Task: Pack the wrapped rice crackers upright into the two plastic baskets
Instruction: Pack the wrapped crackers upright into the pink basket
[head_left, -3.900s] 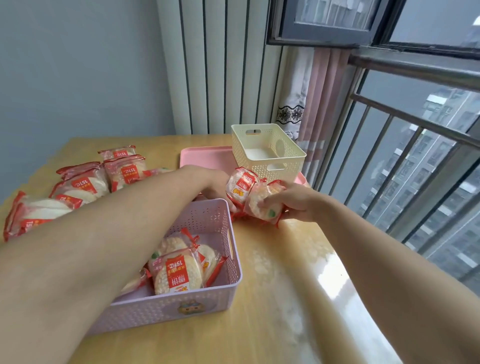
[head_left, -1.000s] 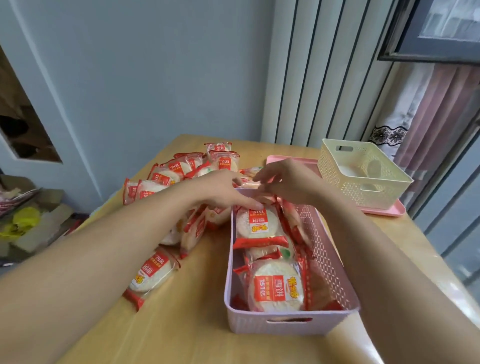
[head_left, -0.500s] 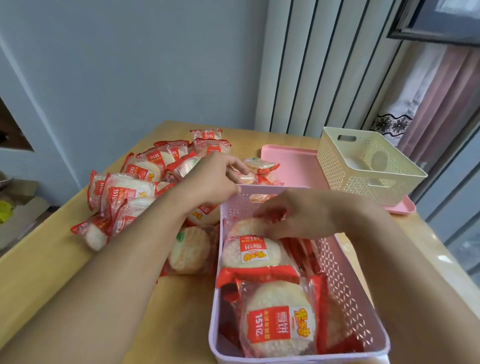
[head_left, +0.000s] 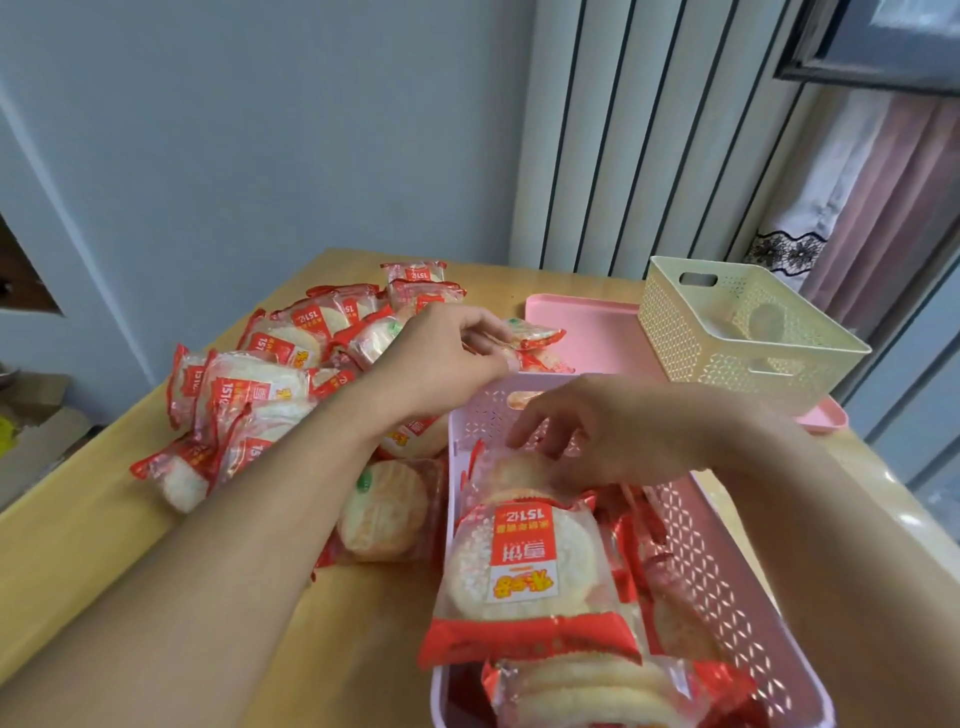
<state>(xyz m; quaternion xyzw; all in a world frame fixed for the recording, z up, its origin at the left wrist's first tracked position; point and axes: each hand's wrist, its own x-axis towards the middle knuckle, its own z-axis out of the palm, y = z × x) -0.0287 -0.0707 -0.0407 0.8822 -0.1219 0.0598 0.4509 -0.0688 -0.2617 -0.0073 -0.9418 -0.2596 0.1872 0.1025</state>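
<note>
A lilac plastic basket (head_left: 727, 597) near me holds several red-and-clear wrapped rice crackers (head_left: 524, 566) standing on edge. My right hand (head_left: 597, 436) reaches into its far end, fingertips touching the top of a cracker pack (head_left: 511, 475). My left hand (head_left: 447, 358) is beyond the basket's far left corner, pinching a cracker pack (head_left: 535, 332) off the table. A pile of loose cracker packs (head_left: 270, 364) lies to the left. The cream basket (head_left: 748, 338) stands at the back right; what lies inside it is unclear.
The cream basket sits on a pink tray (head_left: 587, 332). The wooden table (head_left: 104, 530) ends at a grey wall behind and a window with curtains on the right. One cracker pack (head_left: 384, 514) lies flat beside the lilac basket.
My left hand has reached farther back and taken hold of a pack behind the lilac basket. My right hand stays at the far end of the packed row.
</note>
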